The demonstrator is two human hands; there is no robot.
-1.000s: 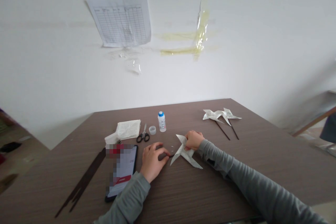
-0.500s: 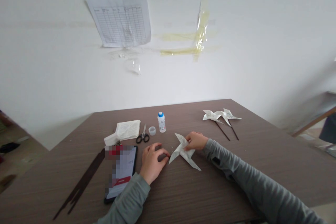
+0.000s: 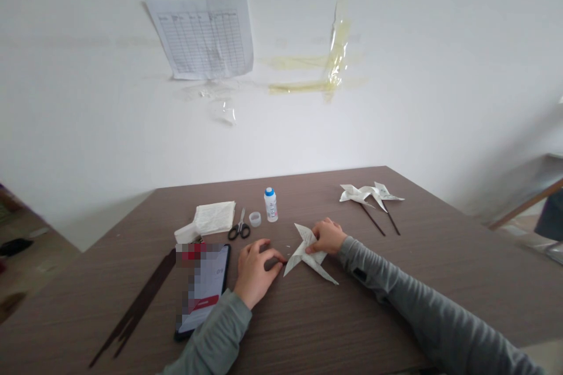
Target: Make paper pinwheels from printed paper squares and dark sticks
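A pinwheel (image 3: 303, 255) folded from printed paper lies on the table in front of me, blades spread. My right hand (image 3: 329, 237) holds it from the right, thumb pressed near its middle and fingers behind, partly hidden. To its left, my left hand (image 3: 258, 269) is curled low over the tabletop with thumb and forefinger pinched together. A short bit of a thin dark stick (image 3: 285, 262) shows at those fingertips, beside the pinwheel's left blade; the rest of it is hidden.
Behind my hands stand a glue bottle (image 3: 271, 206), a clear cap (image 3: 255, 219), scissors (image 3: 240, 228) and stacked paper (image 3: 215, 217). A phone (image 3: 206, 293) and dark sticks (image 3: 136, 302) lie left. Two finished-looking pinwheels (image 3: 372, 194) on sticks lie at the back right.
The pinwheel and my right hand have shifted very slightly to the right. My left hand stays nearly where it was.
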